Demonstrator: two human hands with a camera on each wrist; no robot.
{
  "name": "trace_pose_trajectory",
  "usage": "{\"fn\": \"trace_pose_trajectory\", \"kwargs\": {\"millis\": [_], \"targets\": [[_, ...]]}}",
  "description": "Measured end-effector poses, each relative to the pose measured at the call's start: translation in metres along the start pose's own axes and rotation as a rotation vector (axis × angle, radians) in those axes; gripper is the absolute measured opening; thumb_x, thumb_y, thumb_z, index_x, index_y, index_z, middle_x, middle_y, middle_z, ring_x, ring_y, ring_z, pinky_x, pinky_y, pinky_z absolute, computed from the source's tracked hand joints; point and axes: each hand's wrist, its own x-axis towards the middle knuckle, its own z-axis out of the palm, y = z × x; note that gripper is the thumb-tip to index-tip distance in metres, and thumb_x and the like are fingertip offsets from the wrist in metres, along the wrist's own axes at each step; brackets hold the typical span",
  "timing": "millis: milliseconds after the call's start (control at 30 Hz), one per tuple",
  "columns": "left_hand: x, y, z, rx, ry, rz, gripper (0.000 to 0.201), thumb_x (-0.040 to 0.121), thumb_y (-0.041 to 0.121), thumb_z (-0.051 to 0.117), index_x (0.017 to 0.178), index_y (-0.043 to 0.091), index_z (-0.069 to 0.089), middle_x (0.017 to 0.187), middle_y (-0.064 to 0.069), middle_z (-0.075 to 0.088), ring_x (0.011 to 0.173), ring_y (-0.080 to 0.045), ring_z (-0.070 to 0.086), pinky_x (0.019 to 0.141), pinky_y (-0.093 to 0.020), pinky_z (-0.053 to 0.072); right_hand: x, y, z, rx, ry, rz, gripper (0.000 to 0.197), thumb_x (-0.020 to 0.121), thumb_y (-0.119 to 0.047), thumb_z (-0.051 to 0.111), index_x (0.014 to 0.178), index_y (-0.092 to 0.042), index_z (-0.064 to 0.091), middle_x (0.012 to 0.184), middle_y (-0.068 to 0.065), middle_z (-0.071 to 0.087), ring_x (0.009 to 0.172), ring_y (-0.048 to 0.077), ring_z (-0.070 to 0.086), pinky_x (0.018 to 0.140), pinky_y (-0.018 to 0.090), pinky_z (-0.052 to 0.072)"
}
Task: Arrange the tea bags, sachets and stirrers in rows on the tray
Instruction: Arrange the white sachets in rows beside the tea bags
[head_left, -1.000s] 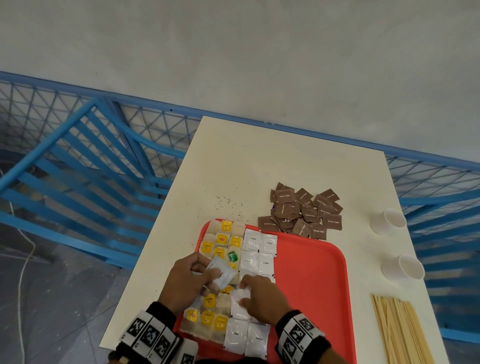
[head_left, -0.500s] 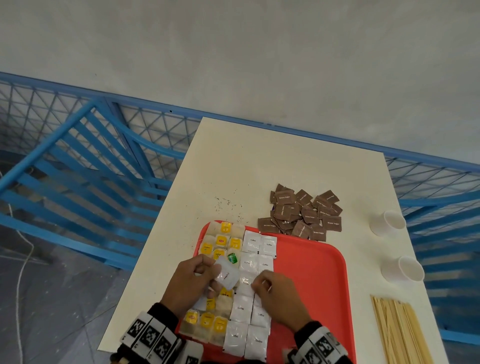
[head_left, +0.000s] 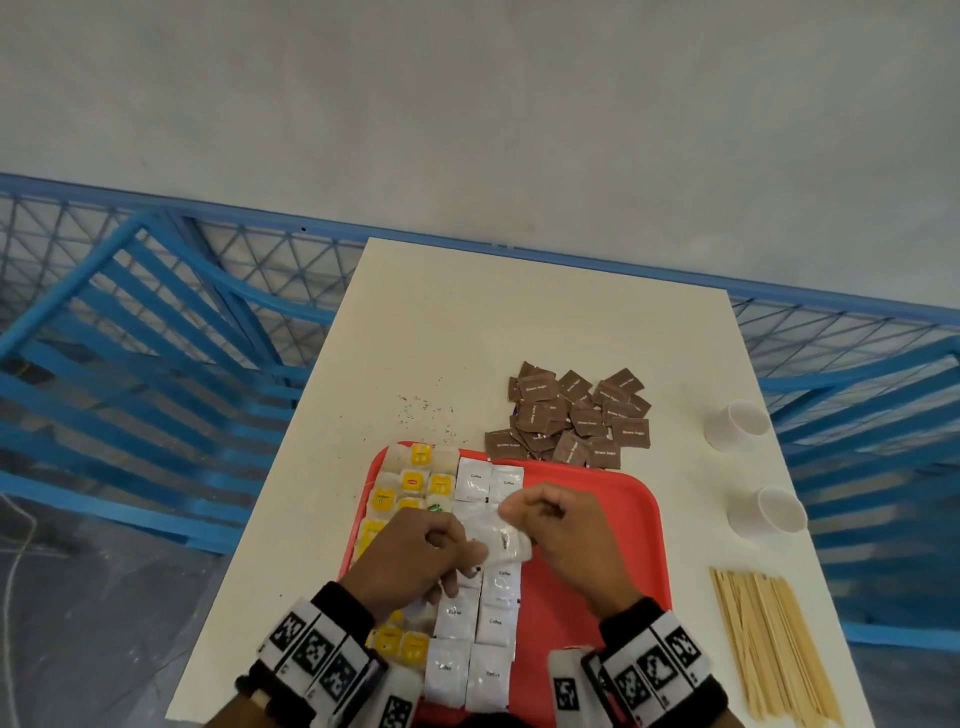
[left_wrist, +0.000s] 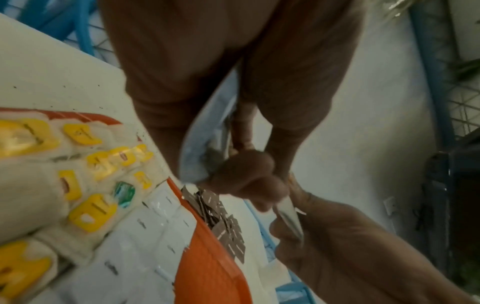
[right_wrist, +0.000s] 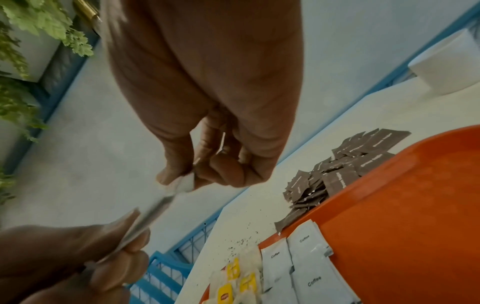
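With the left hand (head_left: 415, 558) and right hand (head_left: 563, 535) both pinching the small white paper coffee sachet (head_left: 498, 540), lay it flat, edges squared against its neighbours on the red plastic tray (head_left: 597, 519)

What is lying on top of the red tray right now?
On the red tray lie tea bags at its left and white coffee sachets beside them in rows. Both hands, holding one sachet above, cover some middle pieces. The right part is bare.

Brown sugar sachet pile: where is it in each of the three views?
Head: brown sugar sachet pile on the table, just beyond the red tray's far edge.
Left wrist: lower centre, right of the tray rim.
Right wrist: right of centre, above the tray rim.
Shared landmark: the tray rim.
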Motion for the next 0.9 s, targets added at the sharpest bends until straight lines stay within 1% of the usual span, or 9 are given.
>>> {"fn": "trace_pose_trajectory", "kwargs": {"millis": [133, 300, 400, 467, 567, 600, 700, 800, 900], "targets": [[0.003, -0.008, 0.008, -0.194, 0.078, -0.034, 0.026, 0.086, 0.021, 0.074, 0.077, 0.004, 0.056, 0.079, -0.017, 0.073, 0.052, -0.016, 0.058, 0.045, -0.025, 0.042, -0.004, 0.006, -0.007, 0.096, -0.022, 0.085, 0.012, 0.085, -0.015, 0.075, 0.090, -0.005, 0.074, 0.066, 0.000, 0.068, 0.056, 0.005, 0.057, 0.055, 0.016, 0.045], [0.000, -0.028, 0.016, -0.131, -0.015, -0.117, 0.020, 0.088, 0.021, 0.074, 0.087, 0.003, 0.064, 0.085, -0.017, 0.075, 0.058, -0.021, 0.061, 0.044, -0.025, 0.044, -0.001, 0.026, -0.011, 0.012, -0.059, 0.131, 0.005, 0.089, -0.005, 0.069, 0.092, -0.006, 0.073, 0.065, -0.001, 0.068, 0.055, 0.003, 0.058, 0.057, 0.017, 0.049], [-0.005, -0.049, 0.010, -0.006, -0.051, -0.182, 0.019, 0.091, 0.019, 0.070, 0.083, 0.003, 0.064, 0.084, -0.016, 0.074, 0.059, -0.020, 0.063, 0.046, -0.026, 0.046, 0.004, 0.050, -0.012, -0.209, -0.118, 0.120, 0.009, 0.089, -0.005, 0.069, 0.086, -0.013, 0.073, 0.065, -0.008, 0.067, 0.055, -0.002, 0.059, 0.059, 0.014, 0.050], [-0.010, -0.061, 0.006, 0.033, -0.007, -0.224, 0.023, 0.093, 0.019, 0.067, 0.089, -0.004, 0.064, 0.085, -0.017, 0.074, 0.060, -0.019, 0.065, 0.049, -0.027, 0.049, 0.005, 0.070, -0.010, -0.421, -0.211, 0.105, 0.009, 0.088, -0.009, 0.071, 0.082, -0.016, 0.072, 0.060, -0.015, 0.063, 0.055, -0.009, 0.058, 0.059, 0.008, 0.044], [-0.015, -0.074, -0.001, -0.074, 0.087, -0.247, 0.031, 0.097, 0.022, 0.062, 0.092, -0.009, 0.064, 0.084, -0.019, 0.072, 0.063, -0.022, 0.065, 0.058, -0.033, 0.053, 0.004, 0.094, -0.002, -0.538, -0.308, 0.117, 0.006, 0.086, -0.007, 0.071, 0.081, -0.009, 0.074, 0.052, -0.028, 0.059, 0.057, -0.015, 0.056, 0.058, 0.004, 0.039], [-0.016, -0.077, -0.004, -0.133, 0.112, -0.245, 0.035, 0.096, 0.026, 0.062, 0.090, -0.008, 0.065, 0.084, -0.020, 0.071, 0.066, -0.025, 0.065, 0.064, -0.037, 0.055, 0.003, 0.098, 0.001, -0.549, -0.325, 0.129, 0.008, 0.086, -0.006, 0.071, 0.080, -0.010, 0.073, 0.054, -0.026, 0.060, 0.058, -0.016, 0.056, 0.058, 0.003, 0.040], [-0.015, -0.085, -0.011, -0.304, 0.189, -0.282, 0.046, 0.091, 0.045, 0.063, 0.091, -0.001, 0.070, 0.091, -0.022, 0.069, 0.078, -0.032, 0.065, 0.080, -0.048, 0.055, 0.006, 0.104, 0.008, -0.555, -0.348, 0.143, 0.028, 0.086, -0.007, 0.071, 0.067, -0.026, 0.064, 0.073, -0.018, 0.064, 0.061, -0.017, 0.058, 0.060, 0.003, 0.043], [-0.015, -0.076, -0.009, -0.451, 0.196, -0.298, 0.053, 0.093, 0.050, 0.057, 0.101, -0.001, 0.067, 0.098, -0.028, 0.069, 0.078, -0.035, 0.065, 0.077, -0.047, 0.055, 0.010, 0.107, 0.012, -0.583, -0.340, 0.136, 0.036, 0.084, -0.006, 0.072, 0.062, -0.031, 0.060, 0.078, -0.008, 0.070, 0.062, -0.009, 0.062, 0.066, 0.011, 0.051], [-0.014, -0.065, -0.007, -0.422, 0.196, -0.278, 0.056, 0.097, 0.049, 0.046, 0.108, -0.004, 0.063, 0.104, -0.029, 0.070, 0.070, -0.035, 0.068, 0.064, -0.041, 0.060, 0.011, 0.105, 0.014, -0.567, -0.299, 0.151, 0.026, 0.080, -0.004, 0.067, 0.067, -0.025, 0.059, 0.078, -0.004, 0.067, 0.074, 0.007, 0.068, 0.073, 0.030, 0.058]]}}
